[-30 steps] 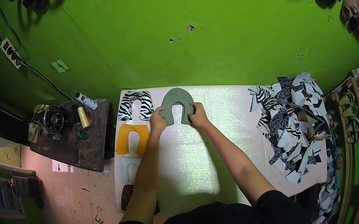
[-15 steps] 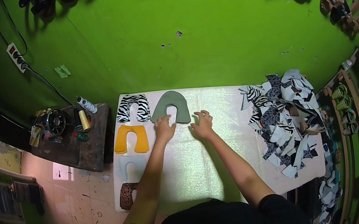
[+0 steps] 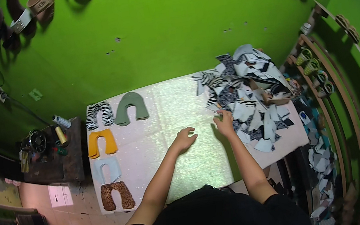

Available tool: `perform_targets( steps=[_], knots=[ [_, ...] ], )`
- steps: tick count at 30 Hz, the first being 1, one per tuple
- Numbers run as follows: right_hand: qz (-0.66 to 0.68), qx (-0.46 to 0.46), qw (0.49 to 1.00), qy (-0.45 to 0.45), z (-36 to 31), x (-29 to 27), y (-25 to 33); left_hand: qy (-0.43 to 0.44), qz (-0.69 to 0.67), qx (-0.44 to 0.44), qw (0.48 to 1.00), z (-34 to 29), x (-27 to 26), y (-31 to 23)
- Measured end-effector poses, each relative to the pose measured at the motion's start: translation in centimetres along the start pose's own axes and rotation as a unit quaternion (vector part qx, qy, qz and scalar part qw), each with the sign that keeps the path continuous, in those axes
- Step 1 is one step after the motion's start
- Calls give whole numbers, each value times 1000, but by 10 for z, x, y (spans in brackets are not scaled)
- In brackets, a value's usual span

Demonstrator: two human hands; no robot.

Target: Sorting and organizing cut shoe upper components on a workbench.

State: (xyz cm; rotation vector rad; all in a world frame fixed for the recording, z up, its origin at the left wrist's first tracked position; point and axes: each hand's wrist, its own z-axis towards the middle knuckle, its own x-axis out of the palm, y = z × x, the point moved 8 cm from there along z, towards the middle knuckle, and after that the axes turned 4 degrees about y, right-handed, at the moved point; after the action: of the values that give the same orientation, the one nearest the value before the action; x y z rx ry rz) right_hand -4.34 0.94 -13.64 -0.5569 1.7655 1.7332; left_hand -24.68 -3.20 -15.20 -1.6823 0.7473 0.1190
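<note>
My left hand (image 3: 185,139) hovers over the middle of the white table (image 3: 155,134), fingers apart and holding nothing. My right hand (image 3: 224,123) is at the left edge of a heap of fabric scraps (image 3: 250,85), its fingers curved and apart; contact with the scraps cannot be made out. Horseshoe-shaped pieces lie along the table's left side: a zebra-print one (image 3: 98,108), an orange one (image 3: 101,136), a pale blue-grey one (image 3: 112,163) and a leopard-print one (image 3: 113,188). Beside the zebra piece lies a green horseshoe piece (image 3: 129,102), untouched.
A dark side table (image 3: 70,168) at the left carries a black handwheel (image 3: 36,141), a yellow thread cone (image 3: 61,135) and a white thread cone (image 3: 61,122). Behind rises a green wall (image 3: 169,35). A wooden rack (image 3: 327,114) with sandals stands right; more scraps (image 3: 319,157) lie below the table.
My left hand has left the green piece and moved right and nearer. My right hand has moved right to the scrap heap. The view has turned toward the right.
</note>
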Motion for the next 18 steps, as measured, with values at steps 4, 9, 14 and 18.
perform_targets(
  steps=[4, 9, 14, 18],
  knots=[
    [-21, -21, 995, -94, 7, -74, -19, 26, -64, 43, 997, 23, 45, -53],
    [-23, -69, 976, -207, 26, -168, -38, 49, -97, 110, 988, 46, 88, -119],
    [-96, -111, 963, -226, 61, -234, -58, 58, -119, 135, 982, 64, 120, -153],
    [-226, -113, 962, -101, 98, -235, -69, 62, -133, 124, 981, 80, 137, -160]
  ],
)
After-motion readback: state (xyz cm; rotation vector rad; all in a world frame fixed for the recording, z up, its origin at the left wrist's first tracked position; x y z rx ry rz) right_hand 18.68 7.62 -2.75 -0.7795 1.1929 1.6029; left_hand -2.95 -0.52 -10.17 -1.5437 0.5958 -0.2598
